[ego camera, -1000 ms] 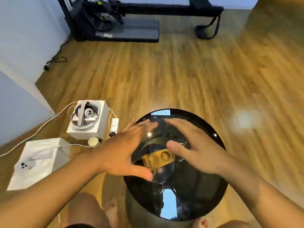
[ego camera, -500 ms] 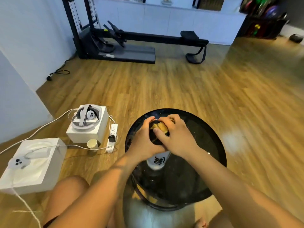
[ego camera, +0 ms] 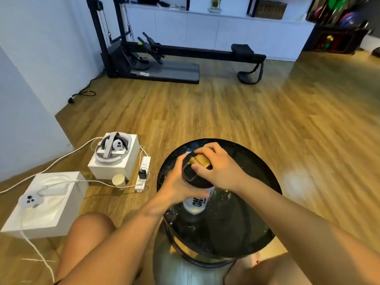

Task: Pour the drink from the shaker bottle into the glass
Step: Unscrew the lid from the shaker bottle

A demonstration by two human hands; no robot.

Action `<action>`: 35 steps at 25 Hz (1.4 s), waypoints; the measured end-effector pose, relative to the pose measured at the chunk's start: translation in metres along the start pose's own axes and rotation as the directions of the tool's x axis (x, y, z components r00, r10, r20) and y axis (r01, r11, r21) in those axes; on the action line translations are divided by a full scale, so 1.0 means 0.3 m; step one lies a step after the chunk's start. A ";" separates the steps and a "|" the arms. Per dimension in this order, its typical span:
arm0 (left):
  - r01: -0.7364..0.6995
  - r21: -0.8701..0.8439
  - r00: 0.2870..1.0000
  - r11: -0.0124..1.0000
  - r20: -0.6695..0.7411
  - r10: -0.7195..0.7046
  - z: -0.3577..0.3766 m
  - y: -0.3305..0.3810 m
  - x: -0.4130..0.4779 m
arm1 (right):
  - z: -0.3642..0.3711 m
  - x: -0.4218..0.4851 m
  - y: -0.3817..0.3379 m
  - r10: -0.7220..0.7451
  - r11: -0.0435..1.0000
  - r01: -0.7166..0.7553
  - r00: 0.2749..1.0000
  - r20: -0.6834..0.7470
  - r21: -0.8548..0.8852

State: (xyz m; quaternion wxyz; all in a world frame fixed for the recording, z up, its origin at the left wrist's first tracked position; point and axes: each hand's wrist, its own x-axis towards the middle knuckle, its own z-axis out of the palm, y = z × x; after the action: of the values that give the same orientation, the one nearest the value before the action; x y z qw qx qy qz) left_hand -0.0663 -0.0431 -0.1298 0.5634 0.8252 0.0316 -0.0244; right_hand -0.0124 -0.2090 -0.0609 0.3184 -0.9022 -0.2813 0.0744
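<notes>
1. The round black worktop (ego camera: 258, 204) stands between the person's knees. Its glossy top puts the task's things within easy reach of both arms.
2. The shaker bottle (ego camera: 195, 202) stands upright near the middle of the worktop, slightly towards its left side. It probably rests there so that the surface takes its weight while the top is opened.
3. The left hand (ego camera: 178, 187) wraps round the upper body of the bottle just under the lid, fingers curled tight. I judge this to be a bracing grip that keeps the bottle from turning or tipping.
4. The right hand (ego camera: 223, 169) comes over from above. Its fingers curl across the gold cap (ego camera: 200, 161) and the thumb presses on the cap's near side, which looks like a hold for prising or twisting the spout open before any pouring.
5. The bottle has a white, cloudy body with dark lettering, a black lid (ego camera: 190, 174) and the gold piece on top. The level of the drink inside cannot be read.
6. The glass is not clearly visible. A clear glint just beside the bottle, under the right wrist, may be it.
</notes>
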 end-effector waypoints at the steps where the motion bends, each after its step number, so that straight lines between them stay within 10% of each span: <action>1: -0.017 -0.003 0.999 1.000 -0.033 0.017 0.012 -0.010 0.002 | -0.014 0.009 -0.001 -0.013 0.999 0.012 1.000 0.019 0.040; 8: -0.057 0.047 0.995 0.997 -0.079 0.061 0.031 -0.046 0.004 | -0.145 0.107 -0.088 0.013 0.993 0.037 0.904 0.427 -0.109; 13: -0.059 0.048 0.994 0.997 -0.090 0.064 0.050 -0.073 0.012 | -0.045 0.079 -0.189 0.317 0.694 -0.219 0.948 0.018 -0.686; 21: -0.073 0.067 0.993 0.995 -0.088 0.079 0.034 -0.070 0.010 | -0.139 0.089 -0.179 0.162 0.943 0.024 0.838 0.520 -0.333; 26: -0.087 0.040 0.996 0.995 -0.028 0.088 0.042 -0.095 0.023 | -0.073 0.081 -0.177 0.259 0.731 -0.073 0.950 0.177 -0.678; 35: -0.059 0.073 0.997 0.996 -0.038 0.062 0.033 -0.075 0.028 | -0.104 0.100 -0.183 0.229 0.817 0.143 0.809 0.542 -0.558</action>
State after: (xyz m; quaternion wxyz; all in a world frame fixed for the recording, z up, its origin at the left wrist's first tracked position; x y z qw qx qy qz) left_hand -0.0598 -0.0439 -0.1549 0.5332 0.8458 0.0171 0.0083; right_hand -0.0030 -0.1738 -0.0012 -0.0732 -0.8935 -0.3527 0.2684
